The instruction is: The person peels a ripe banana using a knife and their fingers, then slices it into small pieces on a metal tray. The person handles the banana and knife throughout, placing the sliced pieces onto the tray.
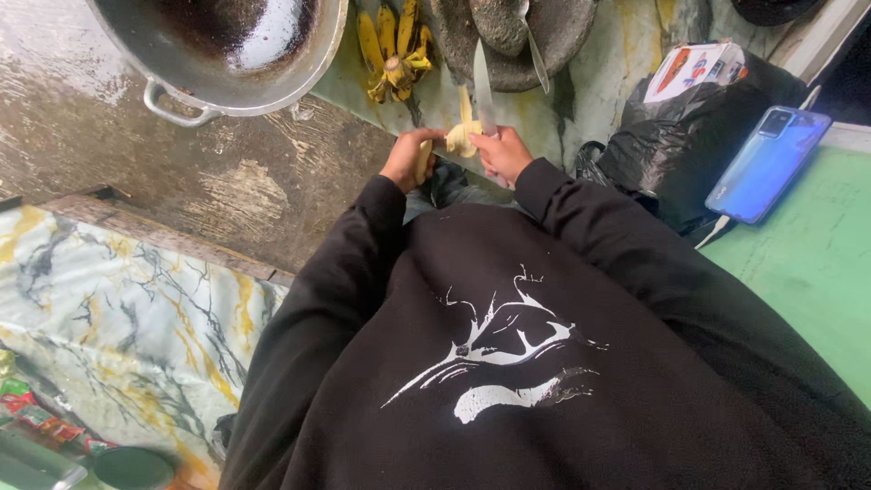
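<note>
In the head view, the left hand (pixel 410 156) is closed around a peeled banana (pixel 461 138), pale and yellowish, held in front of the body above the floor. The right hand (pixel 501 152) is closed on the handle of a knife (pixel 482 89). Its blade goes up and away from this grip, and it lies against the banana just beside the left fingers.

The first danger, I think, is the blade. The left fingers are very near to it, and a peeled banana is soft and slippery. If the knife goes through suddenly or slides along the fruit, it may meet the left thumb or fingers. Whether the edge faces the left hand, I cannot tell.

The second danger is the fruit itself. It is held only by one hand in the air, so a cut piece may fall down to the dirty floor below the grip.

Beyond the two hands lie a bunch of bananas (pixel 393 47) and a stone mortar (pixel 513 38), and further to the left a big metal wok (pixel 222 54). On the right of the knife hand, well apart, are a black plastic bag (pixel 676 150) and a blue phone (pixel 768 163). These are not in the way.
</note>
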